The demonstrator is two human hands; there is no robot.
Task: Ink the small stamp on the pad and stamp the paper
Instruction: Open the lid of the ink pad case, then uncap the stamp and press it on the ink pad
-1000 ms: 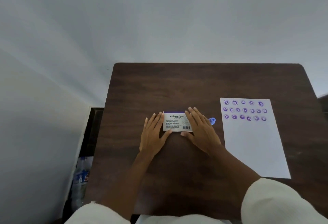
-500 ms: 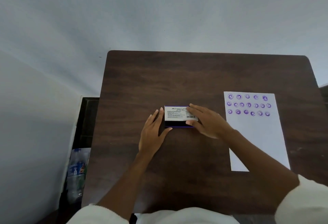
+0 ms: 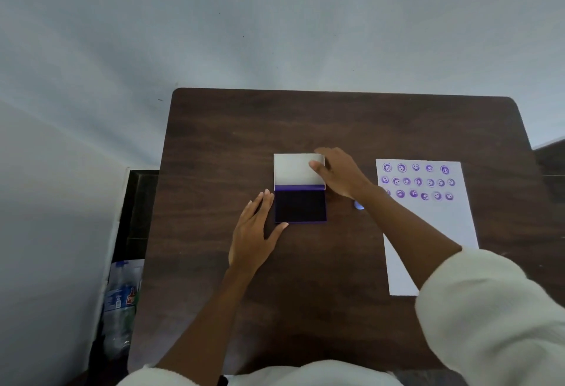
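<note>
The ink pad (image 3: 300,206) lies open in the middle of the dark wooden table (image 3: 214,141), its dark purple surface showing. Its white lid (image 3: 293,169) is swung back behind it. My right hand (image 3: 339,171) pinches the lid's right edge between thumb and fingers. My left hand (image 3: 255,228) rests flat against the pad's left side, fingers apart. A small blue stamp (image 3: 358,205) peeks out on the table beside my right wrist, mostly hidden by the arm. The white paper (image 3: 428,226) lies to the right, with three rows of purple stamp marks at its top.
The table stands against a pale wall. In the gap at its left side there are plastic bottles (image 3: 120,297) on the floor and a dark piece of furniture. My white sleeves cover the near edge.
The ink pad's lid, closed before, has been swung up and back by my right hand, uncovering the purple pad. My left hand stays against the pad's left side.
</note>
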